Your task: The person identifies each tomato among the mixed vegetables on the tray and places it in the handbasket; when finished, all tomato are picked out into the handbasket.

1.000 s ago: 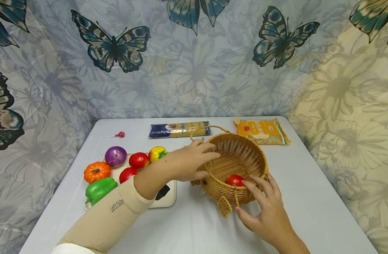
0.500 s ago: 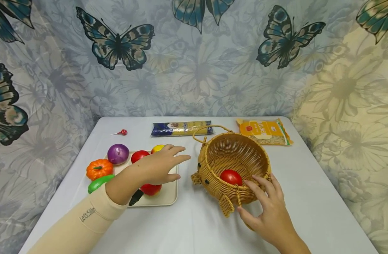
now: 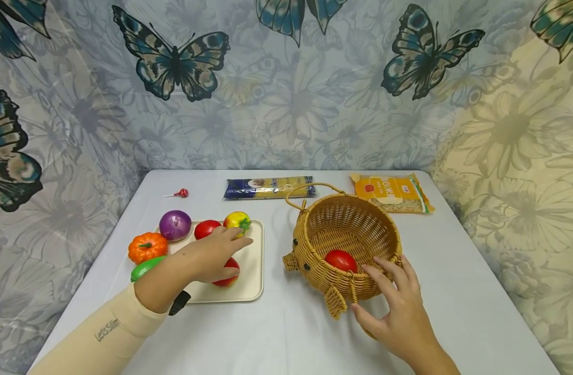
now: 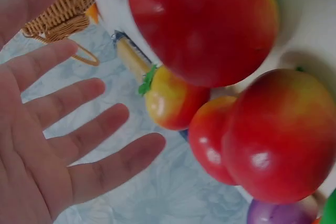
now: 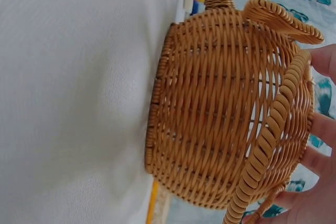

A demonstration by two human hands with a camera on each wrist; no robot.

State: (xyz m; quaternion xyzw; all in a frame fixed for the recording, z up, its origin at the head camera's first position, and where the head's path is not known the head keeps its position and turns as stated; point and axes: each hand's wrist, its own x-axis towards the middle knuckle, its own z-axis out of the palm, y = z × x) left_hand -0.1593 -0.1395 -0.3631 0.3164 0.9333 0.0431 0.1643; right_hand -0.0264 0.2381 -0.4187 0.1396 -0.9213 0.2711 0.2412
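Observation:
My left hand [image 3: 207, 256] is over the cream tray [image 3: 254, 263], its fingers spread and holding nothing. Close to its thumb is a smooth red fruit [image 3: 226, 282]; the left wrist view shows red fruits with yellow patches [image 4: 283, 140] beside the outstretched fingers. At the tray's far corner is a yellow-and-red fruit [image 3: 234, 220] with a green leafy top. My right hand [image 3: 401, 312] grips the near rim of a wicker basket [image 3: 310, 245], fingertips inside and thumb outside by the lowered handle. Inside the basket lies one red fruit [image 3: 341, 260].
Around the tray's left side are a purple vegetable [image 3: 175, 225], an orange pumpkin [image 3: 148, 248] and a green pepper [image 3: 147, 267], partly behind my arm. A lollipop [image 3: 181, 193], a blue-and-gold packet [image 3: 270, 188] and an orange bag [image 3: 393, 193] lie along the table's back.
My left hand has drawn back from above the basket, leftward to over the tray. The red fruit inside the basket now shows more fully. My right hand stays at the rim.

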